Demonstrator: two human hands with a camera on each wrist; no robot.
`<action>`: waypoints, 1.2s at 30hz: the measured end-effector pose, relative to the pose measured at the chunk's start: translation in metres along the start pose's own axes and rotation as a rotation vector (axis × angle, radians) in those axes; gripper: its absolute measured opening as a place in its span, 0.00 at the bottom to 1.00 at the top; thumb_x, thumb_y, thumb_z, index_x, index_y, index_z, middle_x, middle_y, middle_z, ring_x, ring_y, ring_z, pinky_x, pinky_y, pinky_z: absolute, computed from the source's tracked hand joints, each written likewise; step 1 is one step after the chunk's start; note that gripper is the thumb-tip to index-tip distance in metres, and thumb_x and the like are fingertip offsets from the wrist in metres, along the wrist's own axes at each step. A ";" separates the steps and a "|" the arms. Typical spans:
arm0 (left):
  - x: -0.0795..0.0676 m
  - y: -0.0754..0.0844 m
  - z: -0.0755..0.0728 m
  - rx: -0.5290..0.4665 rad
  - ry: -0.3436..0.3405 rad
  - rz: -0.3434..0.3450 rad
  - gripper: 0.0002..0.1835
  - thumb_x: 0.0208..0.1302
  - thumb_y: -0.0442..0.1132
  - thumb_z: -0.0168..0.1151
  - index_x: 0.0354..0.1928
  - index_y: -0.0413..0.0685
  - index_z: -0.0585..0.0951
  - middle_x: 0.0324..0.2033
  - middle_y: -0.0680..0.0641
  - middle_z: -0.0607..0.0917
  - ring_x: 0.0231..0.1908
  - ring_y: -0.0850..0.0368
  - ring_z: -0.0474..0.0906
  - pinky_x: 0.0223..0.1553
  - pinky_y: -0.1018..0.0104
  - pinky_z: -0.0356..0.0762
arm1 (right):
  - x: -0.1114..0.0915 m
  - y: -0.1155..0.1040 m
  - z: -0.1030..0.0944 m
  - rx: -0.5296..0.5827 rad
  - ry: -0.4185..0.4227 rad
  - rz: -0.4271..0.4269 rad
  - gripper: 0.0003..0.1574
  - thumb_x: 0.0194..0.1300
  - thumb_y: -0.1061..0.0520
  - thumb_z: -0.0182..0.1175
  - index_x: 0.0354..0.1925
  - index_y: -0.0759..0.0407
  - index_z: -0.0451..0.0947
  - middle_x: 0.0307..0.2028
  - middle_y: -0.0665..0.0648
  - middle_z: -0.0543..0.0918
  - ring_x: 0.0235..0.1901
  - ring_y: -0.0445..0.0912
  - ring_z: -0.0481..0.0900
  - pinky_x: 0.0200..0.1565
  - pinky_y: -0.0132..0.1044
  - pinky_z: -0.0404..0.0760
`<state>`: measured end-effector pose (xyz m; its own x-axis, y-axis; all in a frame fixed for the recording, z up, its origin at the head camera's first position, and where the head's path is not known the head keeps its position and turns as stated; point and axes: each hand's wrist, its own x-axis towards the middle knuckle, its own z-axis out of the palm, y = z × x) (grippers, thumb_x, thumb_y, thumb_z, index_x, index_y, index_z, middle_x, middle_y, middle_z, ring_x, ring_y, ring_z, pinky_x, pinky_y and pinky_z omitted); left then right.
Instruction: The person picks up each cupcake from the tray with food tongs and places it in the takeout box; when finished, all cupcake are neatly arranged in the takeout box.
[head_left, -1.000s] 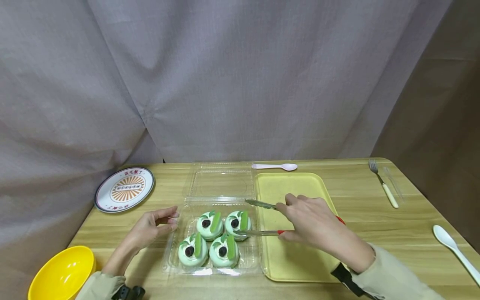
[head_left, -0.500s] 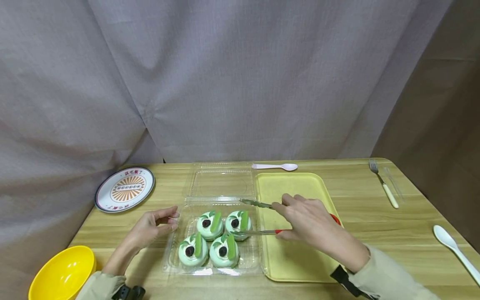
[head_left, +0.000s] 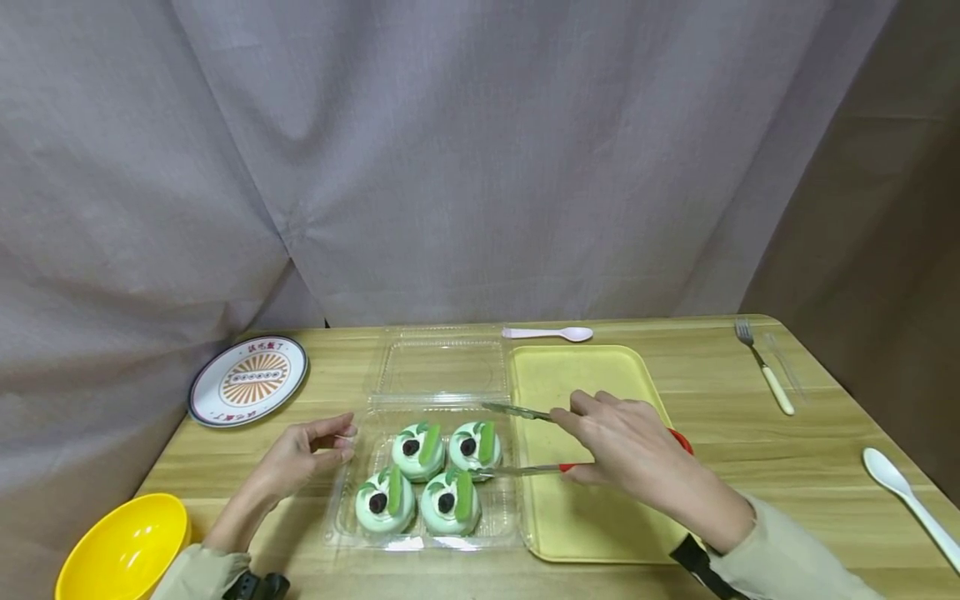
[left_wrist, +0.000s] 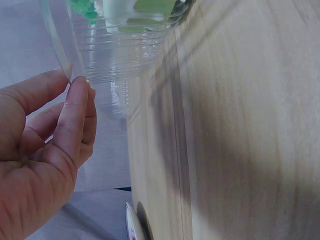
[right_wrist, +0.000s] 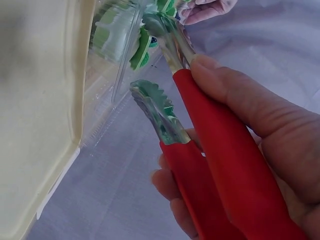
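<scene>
A clear plastic clamshell box (head_left: 501, 517) lies with its lid (head_left: 442, 367) folded back and holds several pale green, cup-shaped cakes. Each cake bears a dark berry and a green slice; the back-right cake (head_left: 476, 447) sits closest to the tongs. My left hand (head_left: 303, 457) pinches the box's left rim between thumb and fingers, as the left wrist view (left_wrist: 55, 125) confirms. In my right hand (head_left: 622, 433) are red-handled metal tongs (right_wrist: 200, 145), their arms spread apart. One tong tip hovers behind the back-right cake; the other lies over its front edge, contact unclear.
Right of the box lies a yellow tray (head_left: 577, 533), partly under the right hand. A pink spoon (head_left: 551, 333) is behind it. A patterned plate (head_left: 249, 382) and yellow bowl (head_left: 123, 546) stand left. A fork (head_left: 765, 367) and white spoon (head_left: 907, 496) lie right.
The right hand with the tongs shifts slightly left, then back right, and the tong arms look a little wider apart now. The left hand stays on the rim.
</scene>
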<state>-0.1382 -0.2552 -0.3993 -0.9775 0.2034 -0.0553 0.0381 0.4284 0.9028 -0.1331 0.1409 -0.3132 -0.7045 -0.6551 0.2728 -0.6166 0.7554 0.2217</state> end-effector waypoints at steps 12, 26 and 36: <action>0.000 -0.002 0.000 -0.006 -0.007 0.017 0.32 0.62 0.29 0.62 0.65 0.22 0.64 0.55 0.26 0.78 0.40 0.75 0.76 0.43 0.82 0.79 | -0.007 0.007 -0.003 0.080 -0.026 0.060 0.37 0.38 0.41 0.78 0.49 0.49 0.81 0.26 0.44 0.70 0.22 0.38 0.63 0.17 0.26 0.58; 0.000 -0.001 -0.003 0.015 -0.007 0.017 0.32 0.63 0.33 0.63 0.66 0.23 0.64 0.56 0.27 0.78 0.42 0.74 0.76 0.44 0.82 0.78 | -0.063 0.118 0.053 0.813 0.063 0.758 0.39 0.66 0.51 0.61 0.63 0.76 0.61 0.37 0.65 0.78 0.27 0.36 0.72 0.27 0.31 0.75; 0.000 0.000 -0.003 -0.001 -0.006 0.020 0.33 0.62 0.32 0.64 0.65 0.23 0.65 0.55 0.26 0.78 0.41 0.75 0.76 0.44 0.82 0.78 | -0.114 0.165 0.087 0.530 -0.328 0.897 0.44 0.64 0.29 0.54 0.40 0.72 0.68 0.26 0.60 0.74 0.26 0.51 0.72 0.23 0.36 0.66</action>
<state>-0.1390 -0.2582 -0.3982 -0.9753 0.2174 -0.0396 0.0577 0.4237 0.9040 -0.1856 0.3393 -0.3895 -0.9841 0.1001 -0.1465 0.1501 0.9102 -0.3860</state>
